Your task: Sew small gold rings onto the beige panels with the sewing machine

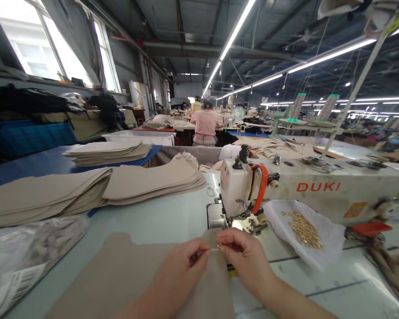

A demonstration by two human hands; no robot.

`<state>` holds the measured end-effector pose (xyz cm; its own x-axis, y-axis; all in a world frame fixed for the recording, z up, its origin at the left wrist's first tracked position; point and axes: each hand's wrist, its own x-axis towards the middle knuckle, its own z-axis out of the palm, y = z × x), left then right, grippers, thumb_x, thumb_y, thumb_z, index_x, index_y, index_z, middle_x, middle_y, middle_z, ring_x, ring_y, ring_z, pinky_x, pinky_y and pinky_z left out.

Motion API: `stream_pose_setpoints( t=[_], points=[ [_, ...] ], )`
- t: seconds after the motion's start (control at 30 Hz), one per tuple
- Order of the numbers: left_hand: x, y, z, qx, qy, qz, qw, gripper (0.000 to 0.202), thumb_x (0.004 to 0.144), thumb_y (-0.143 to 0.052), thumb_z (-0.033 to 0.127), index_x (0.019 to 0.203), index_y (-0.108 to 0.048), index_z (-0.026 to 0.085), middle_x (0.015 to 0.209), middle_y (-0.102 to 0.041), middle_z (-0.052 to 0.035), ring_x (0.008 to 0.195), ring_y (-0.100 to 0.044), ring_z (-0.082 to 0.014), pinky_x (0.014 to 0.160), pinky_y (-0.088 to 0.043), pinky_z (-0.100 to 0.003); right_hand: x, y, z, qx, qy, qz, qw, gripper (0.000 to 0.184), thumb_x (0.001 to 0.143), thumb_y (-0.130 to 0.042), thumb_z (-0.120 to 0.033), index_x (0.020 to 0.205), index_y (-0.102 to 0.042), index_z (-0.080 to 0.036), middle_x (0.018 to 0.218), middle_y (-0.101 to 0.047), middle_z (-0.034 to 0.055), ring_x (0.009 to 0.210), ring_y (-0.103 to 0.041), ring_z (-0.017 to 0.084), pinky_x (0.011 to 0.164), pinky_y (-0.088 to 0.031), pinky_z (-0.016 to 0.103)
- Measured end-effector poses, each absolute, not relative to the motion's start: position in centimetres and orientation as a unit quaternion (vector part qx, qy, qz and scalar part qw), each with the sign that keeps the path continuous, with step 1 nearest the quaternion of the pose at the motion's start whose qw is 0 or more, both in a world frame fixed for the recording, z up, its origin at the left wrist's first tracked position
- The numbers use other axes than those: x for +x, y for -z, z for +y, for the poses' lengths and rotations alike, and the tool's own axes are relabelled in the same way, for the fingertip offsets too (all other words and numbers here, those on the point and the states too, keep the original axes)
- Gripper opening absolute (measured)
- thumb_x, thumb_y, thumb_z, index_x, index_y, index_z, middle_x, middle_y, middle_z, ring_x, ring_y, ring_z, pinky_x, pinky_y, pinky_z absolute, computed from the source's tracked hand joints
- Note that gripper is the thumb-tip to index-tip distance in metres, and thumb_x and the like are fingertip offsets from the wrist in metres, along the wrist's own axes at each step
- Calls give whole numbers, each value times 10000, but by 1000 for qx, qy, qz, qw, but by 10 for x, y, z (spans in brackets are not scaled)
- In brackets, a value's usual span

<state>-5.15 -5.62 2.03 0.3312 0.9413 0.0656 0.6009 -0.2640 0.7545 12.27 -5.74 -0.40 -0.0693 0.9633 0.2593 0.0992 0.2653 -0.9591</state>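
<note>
The bit [214, 250] held between the left hand [186, 263] and right hand [249, 254] is partly covered and too small to identify. The bottom edge cuts off the cloth [119, 270]; the left edge crops the plastic bag [33, 254], whose print is unreadable. The hands of the pink-clad person [205, 122] are hidden; the far right background [387, 133] blurs.

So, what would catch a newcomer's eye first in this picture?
Probably the white sewing machine, right of centre, with its red DUKI lettering. In front of it, gold-coloured pieces lie heaped on a white sheet. At bottom centre, the left hand and right hand seem to pinch a thin pale strip.
</note>
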Motion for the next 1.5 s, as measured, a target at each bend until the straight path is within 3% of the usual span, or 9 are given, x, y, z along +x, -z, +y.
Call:
stream_pose_setpoints(
  t=[0.33, 0.57, 0.83, 1.0, 1.27, 1.37, 1.5],
  points=[
    [-45, -19, -58, 753, -267, 522, 299, 237, 844, -401, 303, 694, -566, 222, 588, -538, 39, 575, -525, -155, 570, -353, -251, 125, 7, -63, -421, -205, -738, 485, 256, 832, -489, -88, 981, -658, -211, 892, -702, 27, 813, -650, 152, 745, -500, 241],
    [-43, -23, -60, 749, -273, 528, 292, 233, 843, -382, 292, 709, -561, 229, 607, -568, 33, 586, -544, -155, 582, -370, -247, 125, 7, -66, -407, -204, -750, 479, 288, 862, -477, -92, 1082, -609, -223, 972, -684, 30, 882, -636, 148, 805, -491, 252],
    [-44, -15, -62, 780, -254, 516, 248, 240, 879, -369, 276, 784, -586, 236, 697, -639, 15, 634, -580, -156, 614, -396, -242, 119, 3, -63, -419, -200, -738, 489, 249, 797, -463, -74, 927, -622, -215, 849, -672, 21, 773, -630, 154, 707, -499, 254],
    [-44, -6, -64, 808, -251, 483, 226, 235, 888, -374, 236, 821, -599, 232, 794, -683, -16, 734, -618, -176, 666, -412, -244, 120, 7, -63, -381, -127, -772, 493, 326, 786, -418, -23, 986, -585, -219, 886, -660, 34, 813, -625, 160, 741, -503, 265],
    [-42, -14, -63, 776, -290, 467, 309, 216, 887, -388, 188, 818, -590, 222, 813, -672, -4, 759, -603, -164, 690, -421, -242, 113, 3, -65, -352, -120, -799, 472, 438, 706, -379, 36, 1021, -547, -219, 982, -631, 51, 941, -589, 183, 843, -484, 299],
    [-44, -14, -61, 751, -314, 462, 351, 150, 854, -421, 176, 787, -550, 214, 743, -643, 11, 701, -585, -155, 644, -417, -242, 112, -1, -67, -357, -158, -788, 477, 348, 766, -421, -16, 1001, -570, -225, 935, -639, 39, 879, -600, 178, 790, -492, 279],
    [-47, -6, -56, 691, -328, 435, 474, 68, 846, -452, 237, 784, -461, 211, 597, -576, 55, 468, -481, -101, 474, -361, -207, 121, 5, -65, -395, -295, -728, 477, 169, 866, -476, -173, 921, -625, -229, 861, -650, 24, 780, -617, 167, 693, -492, 245]
  ],
)
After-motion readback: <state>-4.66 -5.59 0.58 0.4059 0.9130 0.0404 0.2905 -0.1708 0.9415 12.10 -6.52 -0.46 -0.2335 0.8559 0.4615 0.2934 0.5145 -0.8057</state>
